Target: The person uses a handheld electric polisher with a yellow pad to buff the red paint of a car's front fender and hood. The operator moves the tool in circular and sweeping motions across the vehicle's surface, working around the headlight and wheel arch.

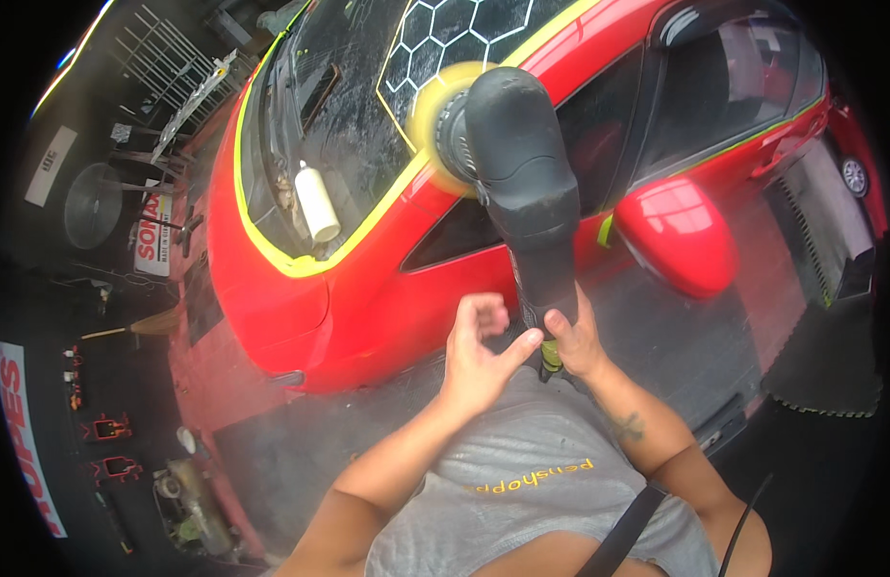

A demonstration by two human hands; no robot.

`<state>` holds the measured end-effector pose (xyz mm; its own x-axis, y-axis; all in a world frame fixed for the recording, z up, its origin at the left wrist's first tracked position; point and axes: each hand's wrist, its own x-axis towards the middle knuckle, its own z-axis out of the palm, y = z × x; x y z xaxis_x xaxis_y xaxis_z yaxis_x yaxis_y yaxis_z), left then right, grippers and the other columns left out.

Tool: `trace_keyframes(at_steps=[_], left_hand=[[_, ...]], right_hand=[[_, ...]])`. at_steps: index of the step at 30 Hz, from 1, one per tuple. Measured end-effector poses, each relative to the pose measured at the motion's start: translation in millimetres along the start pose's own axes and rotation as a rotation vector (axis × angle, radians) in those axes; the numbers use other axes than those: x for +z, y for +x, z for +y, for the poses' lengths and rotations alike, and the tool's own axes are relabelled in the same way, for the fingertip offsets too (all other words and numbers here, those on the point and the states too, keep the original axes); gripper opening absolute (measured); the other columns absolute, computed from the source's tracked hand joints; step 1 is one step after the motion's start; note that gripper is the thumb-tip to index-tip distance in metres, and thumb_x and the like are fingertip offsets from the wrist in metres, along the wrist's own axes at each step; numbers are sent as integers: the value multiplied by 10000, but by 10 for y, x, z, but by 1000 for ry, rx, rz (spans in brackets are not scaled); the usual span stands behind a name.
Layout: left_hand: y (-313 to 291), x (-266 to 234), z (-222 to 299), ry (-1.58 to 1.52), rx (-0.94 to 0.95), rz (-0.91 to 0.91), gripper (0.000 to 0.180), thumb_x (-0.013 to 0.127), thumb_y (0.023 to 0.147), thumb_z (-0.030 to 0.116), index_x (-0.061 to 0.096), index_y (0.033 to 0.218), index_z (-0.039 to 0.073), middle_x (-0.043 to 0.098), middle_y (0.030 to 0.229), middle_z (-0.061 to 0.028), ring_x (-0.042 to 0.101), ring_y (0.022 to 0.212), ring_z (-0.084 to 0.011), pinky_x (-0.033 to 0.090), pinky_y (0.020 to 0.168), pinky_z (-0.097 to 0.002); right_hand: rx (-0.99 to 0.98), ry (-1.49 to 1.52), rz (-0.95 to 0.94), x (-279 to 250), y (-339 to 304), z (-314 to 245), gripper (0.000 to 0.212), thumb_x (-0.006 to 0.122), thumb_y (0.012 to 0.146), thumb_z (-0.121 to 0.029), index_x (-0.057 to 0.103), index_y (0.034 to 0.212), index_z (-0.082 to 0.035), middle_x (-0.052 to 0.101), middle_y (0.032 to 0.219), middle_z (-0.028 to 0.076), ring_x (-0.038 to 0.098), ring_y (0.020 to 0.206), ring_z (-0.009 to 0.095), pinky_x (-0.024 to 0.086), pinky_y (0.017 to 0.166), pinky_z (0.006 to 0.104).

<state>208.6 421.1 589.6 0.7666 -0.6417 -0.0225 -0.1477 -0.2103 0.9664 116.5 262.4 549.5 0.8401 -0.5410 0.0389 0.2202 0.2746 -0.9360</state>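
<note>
A black polishing machine (pixel 524 154) with a yellow foam pad (pixel 428 104) is held out in front of me. The pad faces the red car (pixel 368 322), overlapping the pillar beside the windshield; whether it touches the paint I cannot tell. My right hand (pixel 578 337) is wrapped round the rear end of the machine's handle. Just left of that handle, my left hand (pixel 481 348) has its thumb stretched out and fingers loosely curled apart, holding nothing. Yellow-green masking tape (pixel 360 252) edges the windshield. At the windshield's base lies a cream-coloured bottle (pixel 316 204).
The red side mirror (pixel 684 238) juts out to the right of the machine. A broom (pixel 156 322), a standing fan (pixel 93 207) and a machine on the floor (pixel 190 505) are at the left. A black strap (pixel 630 534) crosses my grey shirt.
</note>
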Motion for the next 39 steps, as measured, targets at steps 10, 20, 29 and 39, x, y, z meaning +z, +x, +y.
trace_keyframes(at_steps=[10, 20, 29, 39], left_hand=[[-33, -791, -774, -353, -103, -81, 494, 923, 893, 118, 700, 1311, -24, 772, 1253, -133, 747, 1157, -232, 611, 1010, -398], [-638, -2706, -1779, -52, -137, -266, 462, 916, 838, 42, 701, 1245, -6, 783, 1146, -110, 766, 1006, -195, 632, 924, -373], [-752, -3049, -1987, 300, -213, -486, 790, 979, 753, 213, 568, 1391, -6, 740, 1278, -177, 743, 1186, -289, 594, 1016, -423], [-649, -2686, -1617, -81, -291, -744, 743, 825, 963, 168, 436, 1577, 14, 702, 1306, -187, 744, 1077, -263, 617, 950, -418]], right_hand=[[-81, -314, -20, 1006, -497, 1264, 711, 886, 906, -505, 569, 1361, -61, 753, 1107, 139, 758, 1069, 266, 592, 941, 421], [169, -122, 42, 2753, -1266, 2471, 1099, 893, 915, -547, 271, 1666, -39, 543, 1529, 302, 608, 1403, 402, 512, 1149, 528], [-11, -36, 565, 3355, -866, 1975, 925, 1003, 817, -412, 476, 1462, -9, 707, 1304, 202, 713, 1236, 275, 573, 1057, 419], [-76, 476, 795, 2545, -578, 1694, 581, 909, 910, -302, 551, 1272, -23, 717, 1087, 152, 751, 886, 218, 655, 742, 387]])
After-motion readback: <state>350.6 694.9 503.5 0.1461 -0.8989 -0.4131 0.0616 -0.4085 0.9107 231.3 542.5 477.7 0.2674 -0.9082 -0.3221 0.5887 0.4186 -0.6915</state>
